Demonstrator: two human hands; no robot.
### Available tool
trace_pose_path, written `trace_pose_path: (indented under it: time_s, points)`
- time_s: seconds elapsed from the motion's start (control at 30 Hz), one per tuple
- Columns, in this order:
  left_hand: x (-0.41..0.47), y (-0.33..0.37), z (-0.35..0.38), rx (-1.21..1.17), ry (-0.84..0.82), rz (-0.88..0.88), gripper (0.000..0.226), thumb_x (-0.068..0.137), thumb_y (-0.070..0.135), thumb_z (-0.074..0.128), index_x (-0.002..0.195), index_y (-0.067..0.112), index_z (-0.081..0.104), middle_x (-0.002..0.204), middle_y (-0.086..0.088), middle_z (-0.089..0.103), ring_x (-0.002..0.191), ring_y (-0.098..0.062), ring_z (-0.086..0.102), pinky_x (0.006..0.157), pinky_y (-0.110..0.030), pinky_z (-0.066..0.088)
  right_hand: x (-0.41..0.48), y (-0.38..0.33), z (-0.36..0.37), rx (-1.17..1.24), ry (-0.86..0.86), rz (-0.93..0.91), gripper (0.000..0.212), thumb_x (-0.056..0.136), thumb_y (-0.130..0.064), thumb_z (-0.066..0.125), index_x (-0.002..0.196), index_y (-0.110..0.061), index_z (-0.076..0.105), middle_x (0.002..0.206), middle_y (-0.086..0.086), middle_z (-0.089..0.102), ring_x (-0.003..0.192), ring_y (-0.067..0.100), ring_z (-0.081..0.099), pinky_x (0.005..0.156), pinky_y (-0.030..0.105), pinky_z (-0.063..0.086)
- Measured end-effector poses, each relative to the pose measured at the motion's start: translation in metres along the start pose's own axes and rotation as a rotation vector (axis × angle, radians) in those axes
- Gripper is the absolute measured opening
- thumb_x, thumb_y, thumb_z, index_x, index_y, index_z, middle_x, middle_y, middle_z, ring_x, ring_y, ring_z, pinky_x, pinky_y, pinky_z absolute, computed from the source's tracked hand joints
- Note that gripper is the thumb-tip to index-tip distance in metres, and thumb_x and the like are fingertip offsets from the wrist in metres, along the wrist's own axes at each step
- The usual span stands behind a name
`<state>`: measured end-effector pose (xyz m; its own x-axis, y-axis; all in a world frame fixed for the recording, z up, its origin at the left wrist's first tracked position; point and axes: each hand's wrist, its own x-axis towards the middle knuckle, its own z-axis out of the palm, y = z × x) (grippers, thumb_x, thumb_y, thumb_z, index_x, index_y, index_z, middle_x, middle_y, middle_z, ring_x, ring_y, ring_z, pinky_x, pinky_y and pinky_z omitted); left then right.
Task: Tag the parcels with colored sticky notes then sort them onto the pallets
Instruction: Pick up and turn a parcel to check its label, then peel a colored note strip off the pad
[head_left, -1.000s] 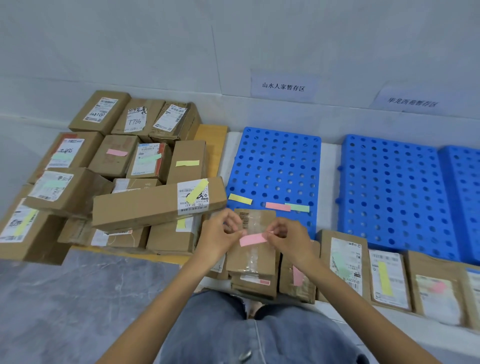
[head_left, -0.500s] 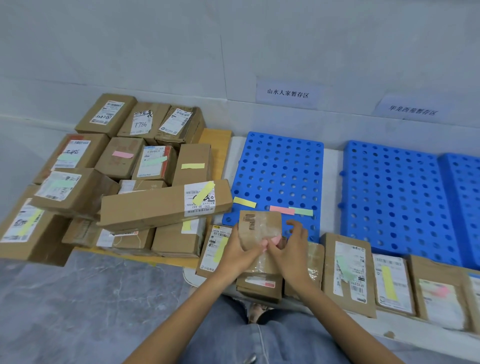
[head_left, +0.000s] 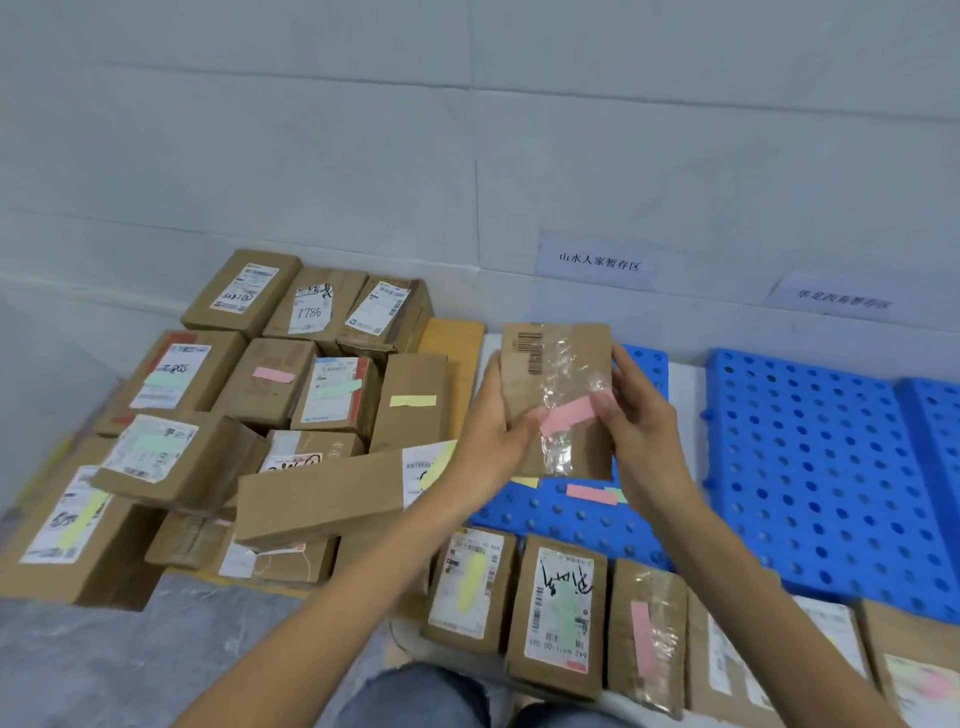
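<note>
Pallets (head_left: 831, 467) of blue perforated plastic lie along the wall on the right. A heap of tagged cardboard boxes (head_left: 317, 499) sits on the left, and a row of tagged parcels (head_left: 558, 618) lies nearest the person. Held up over the left pallet (head_left: 550, 519) is a small flat brown parcel (head_left: 556, 364) (barcode near its top, crinkled clear tape down its face). The left hand (head_left: 488, 441) grips its left edge, thumb across the front. The right hand (head_left: 644, 431) grips the right edge, thumb on the end of a pink sticky note (head_left: 569, 413) slanted across the tape. Spare notes (head_left: 589, 492) rest on the pallet below.
</note>
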<state>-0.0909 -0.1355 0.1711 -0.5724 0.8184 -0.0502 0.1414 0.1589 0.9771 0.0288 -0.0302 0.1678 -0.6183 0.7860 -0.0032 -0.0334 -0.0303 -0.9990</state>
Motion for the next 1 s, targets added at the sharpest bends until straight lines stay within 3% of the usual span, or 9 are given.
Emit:
trace_pose_path:
  time_s: [0.07,0.13,0.23,0.37,0.5,0.6,0.77,0.87,1.0]
  points:
    - [0.025,0.010,-0.025,0.043,0.018,0.030,0.061,0.093,0.003,0.057,0.137,0.025,0.021,0.113,0.038,0.036,0.095,0.039,0.035,0.083,0.007,0.029,0.030,-0.009,0.016,0.023,-0.050,-0.012,0.054,0.096,0.007,0.042,0.144,-0.017,0.039,0.141,0.003,0.051,0.131,0.019,0.048,0.111,0.045,0.036]
    - [0.047,0.015,-0.053,0.084,0.022,0.051,0.056,0.093,0.004,0.057,0.136,0.024,0.025,0.119,0.029,0.044,0.103,0.030,0.041,0.087,0.004,0.032,0.059,-0.013,0.036,0.051,-0.083,0.007,0.055,0.096,0.010,0.040,0.145,-0.015,0.038,0.143,0.003,0.049,0.133,0.019,0.045,0.111,0.045,0.036]
    - [0.088,0.011,-0.092,0.157,0.036,0.011,0.053,0.091,0.009,0.061,0.137,0.016,0.037,0.124,0.009,0.055,0.118,-0.006,0.052,0.099,-0.013,0.040,0.099,-0.013,0.069,0.114,-0.100,0.083,0.056,0.096,0.012,0.036,0.146,-0.013,0.036,0.139,0.002,0.051,0.131,0.020,0.047,0.101,0.036,0.044]
    - [0.161,-0.024,-0.132,0.225,0.032,-0.052,0.062,0.075,0.045,0.066,0.130,0.027,0.045,0.126,-0.004,0.055,0.119,-0.017,0.054,0.104,-0.045,0.043,0.157,-0.011,0.109,0.113,-0.122,0.192,0.054,0.096,0.011,0.037,0.141,-0.018,0.041,0.118,-0.011,0.062,0.103,0.004,0.062,0.076,0.021,0.050]
    - [0.233,-0.071,-0.154,0.225,0.019,-0.162,0.063,0.069,0.049,0.067,0.127,0.033,0.048,0.125,-0.007,0.054,0.113,-0.019,0.057,0.101,-0.045,0.046,0.218,0.015,0.139,0.061,-0.054,0.265,0.060,0.091,0.017,0.033,0.134,-0.022,0.046,0.111,-0.010,0.062,0.093,0.004,0.061,0.075,0.024,0.045]
    - [0.260,-0.076,-0.155,0.195,-0.016,-0.208,0.051,0.085,0.029,0.063,0.132,0.022,0.046,0.129,-0.004,0.055,0.116,-0.016,0.053,0.104,-0.042,0.043,0.251,0.046,0.154,-0.017,0.023,0.261,0.046,0.093,0.008,0.044,0.123,-0.026,0.052,0.113,-0.005,0.064,0.103,0.014,0.061,0.083,0.029,0.051]
    - [0.285,-0.108,-0.152,0.281,-0.158,-0.311,0.050,0.101,0.016,0.042,0.148,0.013,0.026,0.138,-0.005,0.049,0.125,-0.021,0.048,0.099,-0.026,0.037,0.277,0.099,0.165,-0.182,0.120,0.296,0.053,0.092,0.006,0.046,0.137,-0.020,0.044,0.123,0.001,0.062,0.111,0.016,0.061,0.095,0.036,0.051]
    - [0.296,-0.128,-0.156,0.441,-0.249,-0.323,0.063,0.100,0.012,0.040,0.152,0.004,0.006,0.151,-0.012,0.027,0.134,-0.024,0.036,0.110,-0.030,0.031,0.285,0.130,0.170,-0.337,0.162,0.316,0.055,0.090,0.008,0.040,0.139,-0.016,0.042,0.130,0.004,0.058,0.119,0.020,0.055,0.102,0.040,0.046]
    - [0.297,-0.145,-0.174,0.572,-0.182,-0.187,0.056,0.100,0.009,0.042,0.150,0.004,0.018,0.154,-0.008,0.018,0.140,-0.022,0.025,0.113,-0.029,0.024,0.275,0.125,0.188,-0.539,0.144,0.422,0.046,0.095,0.001,0.043,0.140,-0.010,0.039,0.124,0.004,0.053,0.114,0.019,0.051,0.086,0.013,0.038]
